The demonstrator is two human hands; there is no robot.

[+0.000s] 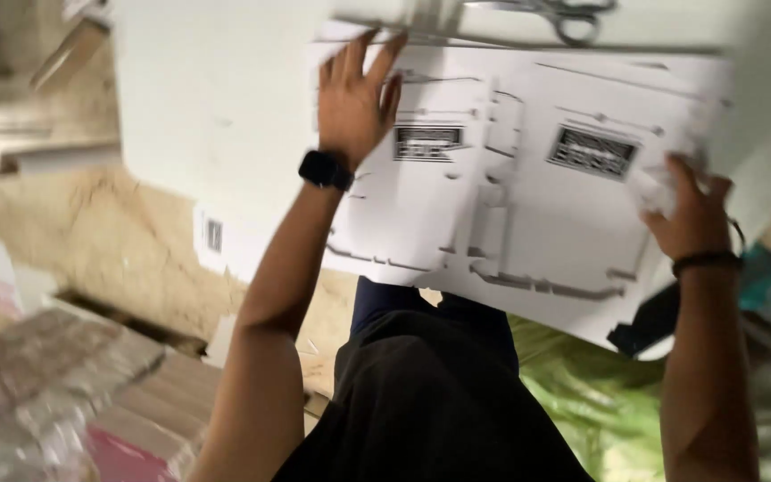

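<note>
A large white flat sheet of die-cut cardboard, with cut slots and two dark printed patches, lies tilted across a pale tabletop. My left hand, with a black watch on the wrist, rests flat on the sheet's upper left part, fingers spread. At the sheet's right edge my right hand, a dark band on its wrist, grips the cardboard. The picture is blurred by motion.
A pair of scissors lies on the table beyond the sheet. Stacked cardboard and wrapped packs sit low at the left on a tan floor. Green plastic material bunches at the lower right, with a black object by it.
</note>
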